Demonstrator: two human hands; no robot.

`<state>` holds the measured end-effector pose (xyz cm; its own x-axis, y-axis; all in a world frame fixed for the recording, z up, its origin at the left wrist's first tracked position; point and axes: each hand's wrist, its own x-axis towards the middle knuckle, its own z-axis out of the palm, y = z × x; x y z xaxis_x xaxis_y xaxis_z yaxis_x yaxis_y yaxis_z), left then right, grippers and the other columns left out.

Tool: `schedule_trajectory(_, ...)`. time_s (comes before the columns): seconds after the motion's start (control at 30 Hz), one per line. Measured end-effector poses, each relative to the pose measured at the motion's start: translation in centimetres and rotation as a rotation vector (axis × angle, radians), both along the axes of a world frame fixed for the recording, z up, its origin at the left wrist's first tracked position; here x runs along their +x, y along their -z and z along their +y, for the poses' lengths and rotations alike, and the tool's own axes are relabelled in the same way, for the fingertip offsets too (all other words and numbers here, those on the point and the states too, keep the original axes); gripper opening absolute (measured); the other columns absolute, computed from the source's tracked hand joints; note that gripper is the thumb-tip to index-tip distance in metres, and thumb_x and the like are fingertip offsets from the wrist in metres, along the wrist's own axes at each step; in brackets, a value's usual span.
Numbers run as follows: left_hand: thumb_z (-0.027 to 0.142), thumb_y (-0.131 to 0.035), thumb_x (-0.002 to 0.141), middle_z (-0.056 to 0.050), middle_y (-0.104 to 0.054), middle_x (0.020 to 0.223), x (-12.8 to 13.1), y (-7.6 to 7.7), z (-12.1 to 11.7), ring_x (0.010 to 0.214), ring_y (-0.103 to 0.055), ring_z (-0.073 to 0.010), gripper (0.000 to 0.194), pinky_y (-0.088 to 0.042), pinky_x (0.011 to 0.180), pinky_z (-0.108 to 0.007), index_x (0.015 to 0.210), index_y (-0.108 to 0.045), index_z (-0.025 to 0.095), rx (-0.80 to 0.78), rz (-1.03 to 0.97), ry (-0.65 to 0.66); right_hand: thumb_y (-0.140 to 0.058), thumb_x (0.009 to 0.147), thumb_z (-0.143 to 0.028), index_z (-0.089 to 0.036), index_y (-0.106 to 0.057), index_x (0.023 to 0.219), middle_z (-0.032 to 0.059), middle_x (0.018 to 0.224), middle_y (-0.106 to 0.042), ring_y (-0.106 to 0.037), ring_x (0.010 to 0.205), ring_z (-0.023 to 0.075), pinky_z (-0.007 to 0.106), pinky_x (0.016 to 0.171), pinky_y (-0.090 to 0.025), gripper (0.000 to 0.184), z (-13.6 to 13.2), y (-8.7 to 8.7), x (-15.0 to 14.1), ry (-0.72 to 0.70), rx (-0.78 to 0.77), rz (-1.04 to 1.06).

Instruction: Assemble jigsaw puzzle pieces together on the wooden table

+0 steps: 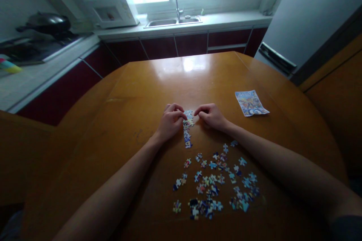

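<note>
A narrow strip of joined jigsaw puzzle pieces (187, 135) lies on the wooden table between my hands. My left hand (171, 122) rests along its left side, fingers bent and closed, with the fingertips on the strip's edge. Just right of the strip's upper end is my right hand (212, 116), its fingers curled in and the index fingertip close to the strip. Whether a piece sits in that pinch is hidden. Several loose jigsaw pieces (212, 179) are scattered nearer to me, between my forearms, some of them overlapping.
A creased printed picture sheet (251, 103) lies on the table (158, 86) at the right. Beyond stand a counter with a sink (162, 22) and tap, a white microwave (111, 11), a pan (48, 22) on the stove, and a fridge (305, 19) at the right.
</note>
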<state>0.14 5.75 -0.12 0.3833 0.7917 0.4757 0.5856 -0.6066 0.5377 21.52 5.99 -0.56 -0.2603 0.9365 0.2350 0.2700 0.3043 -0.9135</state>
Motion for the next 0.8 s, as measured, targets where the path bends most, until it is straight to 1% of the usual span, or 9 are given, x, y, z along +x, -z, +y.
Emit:
schedule_trajectory(0.07, 0.007, -0.059, 0.081, -0.003, -0.061, 0.091, -0.02, 0.05, 0.02, 0.094, -0.053, -0.0201, 0.024, -0.046, 0.090, -0.040, 0.068, -0.073, 0.022, 0.001, -0.005, -0.001, -0.050, 0.070, -0.016, -0.014, -0.076, 0.075, 0.0012, 0.060, -0.064, -0.047, 0.054, 0.0112, 0.024, 0.053, -0.035, 0.026, 0.09, -0.07, 0.05, 0.009, -0.018, 0.017)
schedule_trajectory(0.2, 0.007, -0.059, 0.081, -0.003, -0.061, 0.092, -0.02, 0.07, 0.03, 0.095, -0.053, -0.0199, 0.024, -0.045, 0.091, -0.040, 0.068, -0.073, 0.023, -0.007, 0.006, -0.004, -0.051, 0.069, -0.020, -0.012, -0.075, 0.077, -0.0024, 0.052, -0.054, -0.038, 0.048, 0.0094, 0.023, 0.048, -0.030, 0.026, 0.35, -0.13, 0.18, 0.046, -0.094, 0.071)
schedule_trajectory(0.27, 0.007, -0.059, 0.081, -0.003, -0.061, 0.092, 0.00, 0.04, 0.02, 0.095, -0.053, -0.0198, 0.024, -0.045, 0.091, -0.040, 0.068, -0.073, 0.023, 0.000, 0.006, -0.003, -0.052, 0.068, -0.021, -0.011, -0.075, 0.077, -0.0030, 0.052, -0.052, -0.037, 0.048, 0.0092, 0.023, 0.047, -0.029, 0.026, 0.44, -0.15, 0.23, 0.056, -0.122, 0.106)
schedule_trajectory(0.4, 0.007, -0.059, 0.081, -0.003, -0.062, 0.091, 0.02, -0.01, -0.01, 0.095, -0.054, -0.0199, 0.025, -0.045, 0.091, -0.039, 0.067, -0.072, 0.022, 0.001, 0.007, -0.008, -0.052, 0.068, -0.023, -0.012, -0.074, 0.076, -0.0029, 0.054, -0.052, -0.039, 0.050, 0.0094, 0.023, 0.048, -0.031, 0.025, 0.43, -0.26, 0.25, 0.063, -0.134, 0.135)
schedule_trajectory(0.6, 0.007, -0.059, 0.081, -0.003, -0.062, 0.091, 0.02, 0.04, 0.02, 0.095, -0.054, -0.0198, 0.024, -0.045, 0.091, -0.039, 0.067, -0.072, 0.022, -0.008, 0.008, -0.022, -0.053, 0.067, -0.024, -0.012, -0.074, 0.076, -0.0034, 0.053, -0.050, -0.038, 0.049, 0.0094, 0.023, 0.047, -0.028, 0.026, 0.38, -0.30, 0.23, 0.062, -0.149, 0.143)
schedule_trajectory(0.8, 0.005, -0.058, 0.080, -0.003, -0.061, 0.090, 0.00, 0.23, 0.11, 0.093, -0.053, -0.0197, 0.025, -0.044, 0.089, -0.039, 0.067, -0.072, 0.022, 0.008, -0.017, -0.010, -0.052, 0.067, -0.022, -0.012, -0.073, 0.075, -0.0027, 0.055, -0.052, -0.039, 0.051, 0.0094, 0.024, 0.049, -0.030, 0.025, 0.45, -0.17, 0.24, 0.060, -0.154, 0.147)
